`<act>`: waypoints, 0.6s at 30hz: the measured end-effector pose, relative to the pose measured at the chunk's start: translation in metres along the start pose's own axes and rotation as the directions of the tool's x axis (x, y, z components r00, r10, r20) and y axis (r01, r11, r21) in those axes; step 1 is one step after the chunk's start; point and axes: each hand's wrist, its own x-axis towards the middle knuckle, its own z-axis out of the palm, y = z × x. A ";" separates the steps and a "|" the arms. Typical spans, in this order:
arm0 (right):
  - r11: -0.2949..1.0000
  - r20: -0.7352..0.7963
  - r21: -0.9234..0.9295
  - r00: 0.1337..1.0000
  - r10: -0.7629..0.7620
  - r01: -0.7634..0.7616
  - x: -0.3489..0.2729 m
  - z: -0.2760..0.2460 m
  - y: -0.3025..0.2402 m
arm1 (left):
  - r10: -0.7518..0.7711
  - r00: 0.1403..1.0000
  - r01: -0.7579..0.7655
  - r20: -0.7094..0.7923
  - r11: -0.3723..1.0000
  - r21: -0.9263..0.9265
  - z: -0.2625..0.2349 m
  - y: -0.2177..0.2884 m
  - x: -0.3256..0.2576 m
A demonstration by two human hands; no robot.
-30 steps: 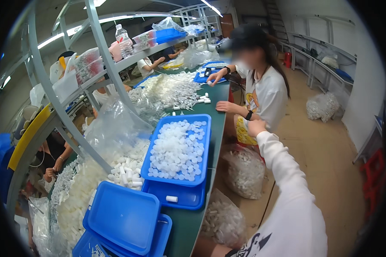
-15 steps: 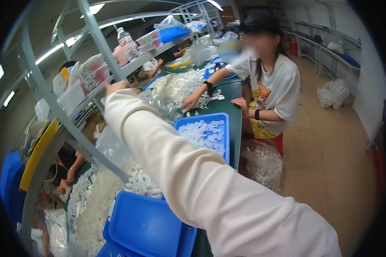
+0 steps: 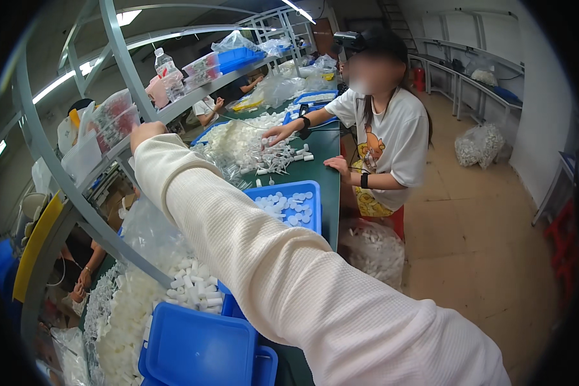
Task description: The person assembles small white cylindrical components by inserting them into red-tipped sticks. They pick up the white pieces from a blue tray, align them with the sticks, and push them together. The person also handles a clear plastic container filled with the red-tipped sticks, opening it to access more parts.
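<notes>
**Reach to the upper shelf, arm fully stretched**

Now the person's right hand [image 3: 147, 130], at the end of a long cream knit sleeve [image 3: 270, 257], is up at the grey metal shelf rail [image 3: 174, 106], just beside a clear plastic bin with red contents [image 3: 112, 119]. The hand is seen from behind, so whether its fingers are wide, narrow or gripping cannot be told. The left hand is out of view.

To do this reach well, I judge the elbow should stay high, clear of the blue plastic tray of white caps [image 3: 289, 206] on the green worktable [image 3: 325, 154].

Compared with 0.5 s ago, the arm sits lower and further left in view, and the neighbouring worker in a white T-shirt [image 3: 392, 141] now reaches into the heap of white plastic tubes [image 3: 251, 145] with 1 hand.
</notes>
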 end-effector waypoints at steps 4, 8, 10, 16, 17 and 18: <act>0.993 0.116 -0.121 0.993 0.007 0.007 0.007 0.031 0.017 | -0.007 0.999 0.007 0.035 1.000 0.001 -0.014 0.017 0.018; 0.949 0.261 -0.311 0.965 0.034 0.051 0.015 0.064 0.031 | -0.045 0.996 0.043 0.073 0.998 0.038 0.001 0.006 -0.005; 0.923 0.296 -0.378 0.954 0.054 0.065 0.019 0.071 0.039 | -0.045 0.995 0.042 0.088 0.998 0.036 0.004 0.002 -0.011; 0.887 0.344 -0.448 0.938 0.051 0.116 0.018 0.078 0.041 | -0.071 0.995 0.068 0.069 0.997 0.044 -0.003 0.012 -0.008; 0.879 0.350 -0.461 0.935 0.053 0.122 0.018 0.079 0.043 | -0.070 0.995 0.068 0.070 0.997 0.037 -0.003 0.012 -0.007; 0.872 0.354 -0.472 0.934 0.056 0.127 0.018 0.080 0.044 | -0.072 0.995 0.069 0.074 0.997 0.035 -0.003 0.012 -0.007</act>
